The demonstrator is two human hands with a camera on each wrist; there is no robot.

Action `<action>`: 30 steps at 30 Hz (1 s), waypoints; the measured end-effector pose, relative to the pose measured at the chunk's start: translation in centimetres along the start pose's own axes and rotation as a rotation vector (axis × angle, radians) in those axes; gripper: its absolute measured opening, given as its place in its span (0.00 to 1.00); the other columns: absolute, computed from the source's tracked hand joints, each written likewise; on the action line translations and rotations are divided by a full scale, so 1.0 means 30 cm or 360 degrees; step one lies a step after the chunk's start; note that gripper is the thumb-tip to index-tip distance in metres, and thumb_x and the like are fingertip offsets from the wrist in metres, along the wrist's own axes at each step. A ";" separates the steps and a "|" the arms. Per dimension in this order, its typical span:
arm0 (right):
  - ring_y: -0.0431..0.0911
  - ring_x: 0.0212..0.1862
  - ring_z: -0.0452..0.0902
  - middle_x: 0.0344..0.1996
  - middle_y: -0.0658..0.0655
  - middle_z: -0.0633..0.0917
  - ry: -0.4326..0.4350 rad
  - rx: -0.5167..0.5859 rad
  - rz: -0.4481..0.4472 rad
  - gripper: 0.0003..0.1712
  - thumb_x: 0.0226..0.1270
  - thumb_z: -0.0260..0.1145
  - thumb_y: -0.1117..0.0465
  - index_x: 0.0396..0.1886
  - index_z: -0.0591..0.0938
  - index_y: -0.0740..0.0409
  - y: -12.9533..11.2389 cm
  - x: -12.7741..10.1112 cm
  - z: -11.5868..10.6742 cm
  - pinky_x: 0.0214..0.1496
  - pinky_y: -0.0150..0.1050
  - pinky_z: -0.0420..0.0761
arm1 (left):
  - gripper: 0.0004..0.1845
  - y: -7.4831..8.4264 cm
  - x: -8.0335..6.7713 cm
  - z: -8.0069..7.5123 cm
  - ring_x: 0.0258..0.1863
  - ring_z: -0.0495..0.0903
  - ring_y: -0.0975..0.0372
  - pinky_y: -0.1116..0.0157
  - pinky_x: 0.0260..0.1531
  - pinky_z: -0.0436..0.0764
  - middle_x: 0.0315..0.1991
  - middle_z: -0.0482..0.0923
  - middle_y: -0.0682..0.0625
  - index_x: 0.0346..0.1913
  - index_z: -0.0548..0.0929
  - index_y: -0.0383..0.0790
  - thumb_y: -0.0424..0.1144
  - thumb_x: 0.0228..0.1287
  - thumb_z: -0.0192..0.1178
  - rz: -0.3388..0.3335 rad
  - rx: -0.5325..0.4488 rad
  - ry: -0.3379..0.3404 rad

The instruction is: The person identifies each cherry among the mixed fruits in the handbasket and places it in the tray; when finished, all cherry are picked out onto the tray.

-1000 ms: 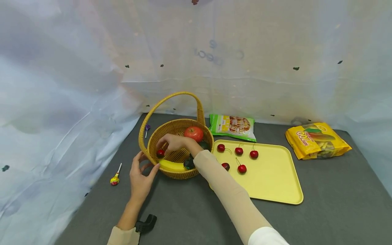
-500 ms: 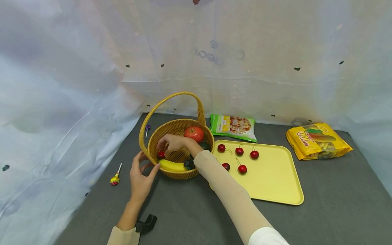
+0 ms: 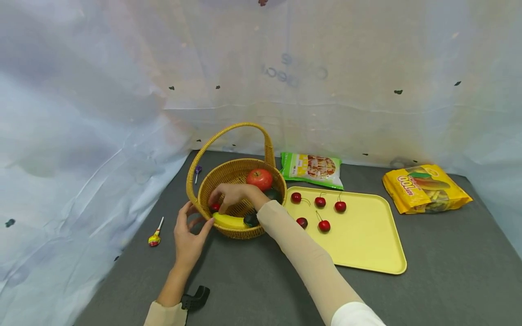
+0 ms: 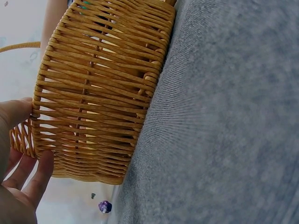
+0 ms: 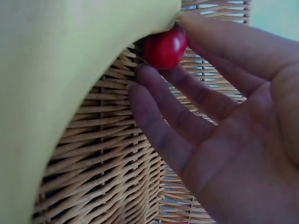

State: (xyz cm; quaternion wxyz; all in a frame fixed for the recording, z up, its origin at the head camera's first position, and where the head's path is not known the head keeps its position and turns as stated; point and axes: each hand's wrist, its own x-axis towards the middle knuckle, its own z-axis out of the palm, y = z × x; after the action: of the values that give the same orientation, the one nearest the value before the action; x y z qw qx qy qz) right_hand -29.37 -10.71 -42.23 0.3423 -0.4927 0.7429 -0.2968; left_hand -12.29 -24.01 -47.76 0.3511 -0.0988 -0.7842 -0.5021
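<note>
Cherry sits low inside the wicker basket, wedged against the woven wall right beside the end of the banana. My right hand reaches down into the basket from above; in the right wrist view its fingers are extended and only gently bent, fingertips touching the cherry from two sides without yet closing round it. I cannot tell whether the cherry is lifted at all; it looks to rest against the weave.

My left hand is outside the basket at its near left side, thumb and fingers spread and relaxed, fingertips resting on the wicker wall, as the left wrist view shows with a finger lying against the woven strands.

Also in the basket I see a red apple at the far side and a dark fruit next to the banana. Just right of the basket lies a yellow tray carrying five more cherries. Behind the tray rests a green snack bag, and well off to the right a yellow snack bag. On the grey tabletop, a lollipop lies left of the basket.
</note>
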 end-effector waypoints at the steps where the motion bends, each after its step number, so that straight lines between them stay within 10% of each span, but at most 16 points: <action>1: 0.48 0.59 0.76 0.57 0.60 0.82 0.0000 -0.0001 0.0004 0.23 0.65 0.67 0.72 0.61 0.80 0.65 0.000 0.001 0.001 0.56 0.31 0.79 | 0.39 0.002 0.000 0.000 0.55 0.73 0.53 0.66 0.47 0.84 0.56 0.72 0.34 0.70 0.69 0.33 0.19 0.53 0.70 0.0002 0.0000 -0.0002; 17: 0.43 0.30 0.73 0.32 0.58 0.84 0.0016 -0.0067 0.0114 0.10 0.59 0.67 0.79 0.41 0.84 0.70 0.008 -0.012 -0.002 0.33 0.34 0.79 | 0.38 0.044 0.005 0.005 0.54 0.72 0.57 0.74 0.47 0.81 0.55 0.72 0.30 0.67 0.68 0.25 0.16 0.51 0.69 -0.0032 0.0041 0.0005; 30: 0.45 0.40 0.78 0.39 0.58 0.85 0.0087 -0.0079 0.0233 0.14 0.57 0.73 0.76 0.43 0.84 0.70 0.004 -0.026 -0.005 0.37 0.34 0.83 | 0.35 0.124 0.022 0.003 0.54 0.72 0.59 0.74 0.47 0.81 0.53 0.71 0.27 0.65 0.68 0.22 0.15 0.53 0.68 -0.0008 0.0042 -0.0007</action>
State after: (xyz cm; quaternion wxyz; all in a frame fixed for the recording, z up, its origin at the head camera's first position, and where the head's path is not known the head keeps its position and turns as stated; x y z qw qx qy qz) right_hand -29.33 -9.91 -42.08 0.3303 -0.4372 0.7932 -0.2657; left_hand -10.91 -22.31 -44.70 0.3494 -0.0932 -0.7917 -0.4923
